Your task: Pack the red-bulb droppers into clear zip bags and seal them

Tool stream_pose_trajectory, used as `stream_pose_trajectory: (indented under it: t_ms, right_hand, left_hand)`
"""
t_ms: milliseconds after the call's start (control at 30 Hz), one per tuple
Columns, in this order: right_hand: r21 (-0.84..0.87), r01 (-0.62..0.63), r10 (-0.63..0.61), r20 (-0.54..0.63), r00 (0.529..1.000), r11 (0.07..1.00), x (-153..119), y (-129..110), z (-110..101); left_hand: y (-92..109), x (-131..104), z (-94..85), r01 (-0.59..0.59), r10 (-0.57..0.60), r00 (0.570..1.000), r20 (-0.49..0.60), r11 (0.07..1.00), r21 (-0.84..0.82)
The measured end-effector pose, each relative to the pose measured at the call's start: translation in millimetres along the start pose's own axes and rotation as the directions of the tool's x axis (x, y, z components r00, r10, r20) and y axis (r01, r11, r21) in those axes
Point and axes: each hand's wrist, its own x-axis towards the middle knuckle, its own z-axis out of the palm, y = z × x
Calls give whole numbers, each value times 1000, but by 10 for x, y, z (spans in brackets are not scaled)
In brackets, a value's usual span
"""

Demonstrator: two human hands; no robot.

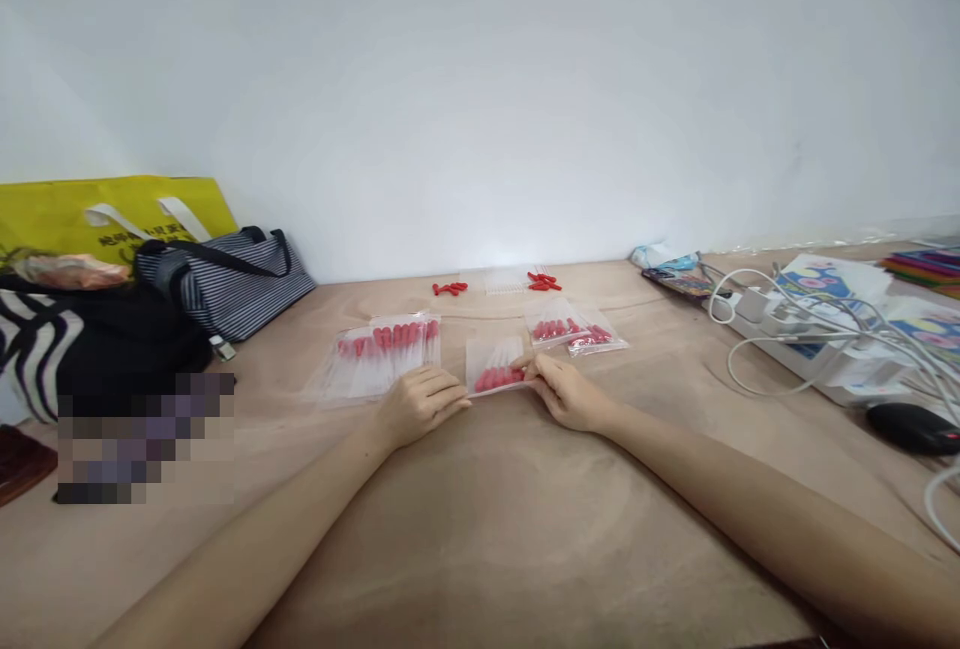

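In front of me lies a small clear plastic bag (492, 352) with several red-ended pieces inside, their red ends toward its near edge. My right hand (568, 392) is closed, pinching the bag's right near corner between thumb and fingers. At the opposite corner, my left hand (424, 404) has its fingers drawn together, fingertips on the bag's edge. Just beyond the left hand is a group of clear bags (367, 372) holding similar red-ended pieces. More filled bags (571, 326) lie behind my right hand.
Loose red pieces (450, 288) and a second red cluster (544, 281) lie by the wall, with clear pieces (506, 280) between them. A striped bag (232, 284) stands left. On the right are a power strip (825, 364), tangled white cables and a black mouse (912, 427).
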Motion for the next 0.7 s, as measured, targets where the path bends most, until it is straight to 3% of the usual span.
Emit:
stream_pose_trajectory:
  t_ms: [200, 400, 467, 533, 700]
  right_hand:
    - [-38, -32, 33, 15, 999, 999, 117, 156, -65]
    - [-246, -189, 166, -111, 980, 951, 214, 564, -177]
    - [-350, -253, 219, -133, 967, 902, 169, 627, -175]
    - [-474, -296, 245, -168, 955, 829, 107, 640, -170]
    - [-704, -230, 126, -197, 972, 672, 26, 566, -160]
  left_hand:
    - [-13, -27, -42, 294, -294, 955, 46, 956, 6]
    - [-47, -73, 33, 490, -490, 871, -12, 868, 82]
    - [-90, -86, 34, 568, -566, 823, -55, 813, 130]
    - [-164, -93, 13, 679, -672, 733, -109, 711, 184]
    - [-455, -139, -98, 914, -914, 387, -124, 364, 178]
